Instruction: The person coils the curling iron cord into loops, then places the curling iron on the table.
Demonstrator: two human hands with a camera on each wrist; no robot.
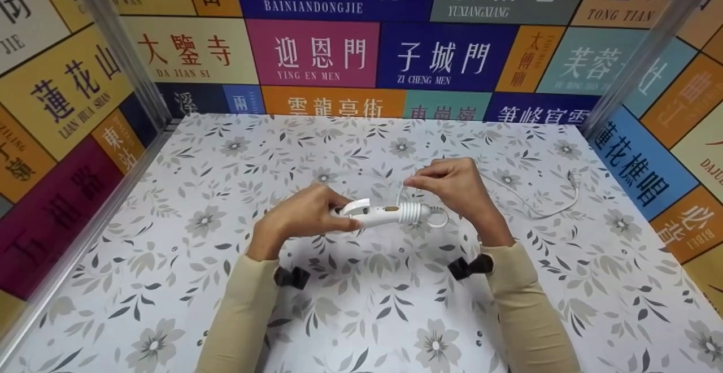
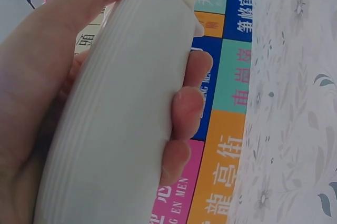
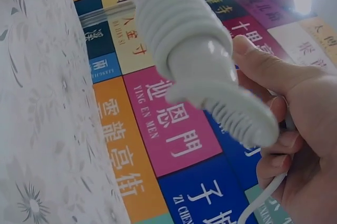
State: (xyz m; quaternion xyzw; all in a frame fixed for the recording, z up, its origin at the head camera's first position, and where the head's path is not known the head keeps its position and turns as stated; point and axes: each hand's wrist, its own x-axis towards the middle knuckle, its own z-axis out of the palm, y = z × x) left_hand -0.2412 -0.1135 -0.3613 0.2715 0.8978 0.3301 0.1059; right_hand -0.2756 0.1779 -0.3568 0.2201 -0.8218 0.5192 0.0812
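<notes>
My left hand [image 1: 308, 212] grips a white curling iron [image 1: 378, 216] and holds it level, close over the patterned tabletop. In the left wrist view its broad white body [image 2: 116, 103] fills the palm, with fingertips curled round the far side. A white lever [image 1: 357, 206] stands up beside the thumb side. Several turns of white cord [image 3: 181, 21] wrap the handle near its end, where a hanging loop [image 1: 438, 218] sticks out. Just above and right of that end, my right hand [image 1: 454, 183] pinches the cord [image 1: 400, 192], its fingers curled round it.
From the right hand, the loose cord [image 1: 531, 212] trails across the table to a white plug [image 1: 575, 178] at the right. Flowered cloth covers the table [image 1: 384, 316]. Colourful sign-covered panels [image 1: 313, 51] stand at the back and both sides, with clear edge strips [image 1: 127, 175].
</notes>
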